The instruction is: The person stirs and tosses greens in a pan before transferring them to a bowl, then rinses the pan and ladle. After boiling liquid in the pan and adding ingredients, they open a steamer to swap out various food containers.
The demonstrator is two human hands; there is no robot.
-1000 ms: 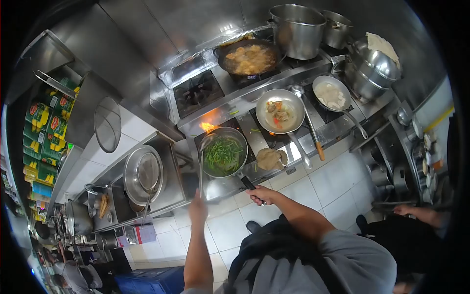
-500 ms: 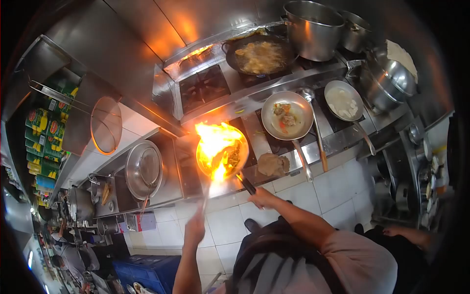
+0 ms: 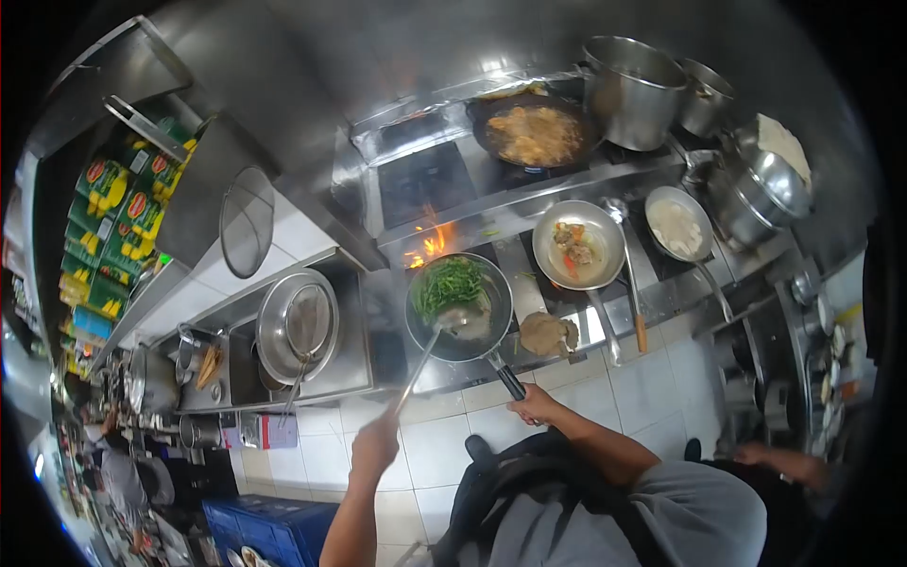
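The left hand [image 3: 375, 444] is closing around the shaft of a long ladle [image 3: 416, 383], and the right hand [image 3: 535, 404] is gripping the black handle [image 3: 511, 382] of a frying pan [image 3: 486, 331]. The pan is sitting at the left front of the stove, with leafy greens [image 3: 448, 286] heaping toward its far side and the ladle's bowl resting just below them.

For good stirring, the right hand should be steadying the pan while the ladle is sliding low under the greens and turning them inward, away from the rim. Flame [image 3: 434, 242] is flaring just beyond the far edge, so both hands are best staying on the near side.

On the steel worktop [image 3: 439, 378], a crumpled cloth [image 3: 546, 335] is lying beside the pan. To the right, a lighter pan [image 3: 595, 272] is holding chunky food, and a smaller pan [image 3: 700, 248] is holding white pieces. Behind, a dark wok [image 3: 483, 143] is holding browned pieces in liquid, near a tall pot [image 3: 635, 109].

To the left, a wide bowl [image 3: 270, 348] is resting by the sink. Another person's hand [image 3: 753, 454] is showing at the right.
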